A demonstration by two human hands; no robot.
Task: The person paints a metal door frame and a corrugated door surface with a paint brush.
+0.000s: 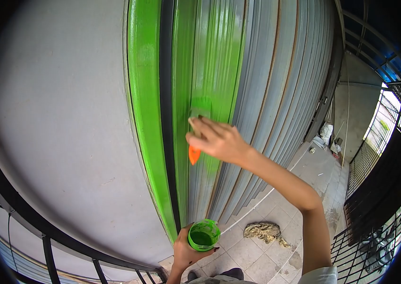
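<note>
My right hand (217, 139) is closed around a paintbrush (194, 154) with an orange handle. Its green-coated bristles press against a ribbed metal folding door (269, 94), on a panel partly covered in wet green paint. Below that panel's green area, bare grey metal shows. Low in the view, my left hand (186, 253) grips a round cup of green paint (204, 235), tilted so that its inside shows. Green paint smears the cup's rim and walls. The door frame (146, 94) to the left is green, with a black strip (167, 94) beside it.
A crumpled, stained cloth (263, 231) lies on the tiled floor (243, 251). At left stands a pale wall (68, 118), with a dark metal railing (46, 255) below. Black metal grilles (366, 156) line the right side. Small debris (326, 135) sits by the door's far end.
</note>
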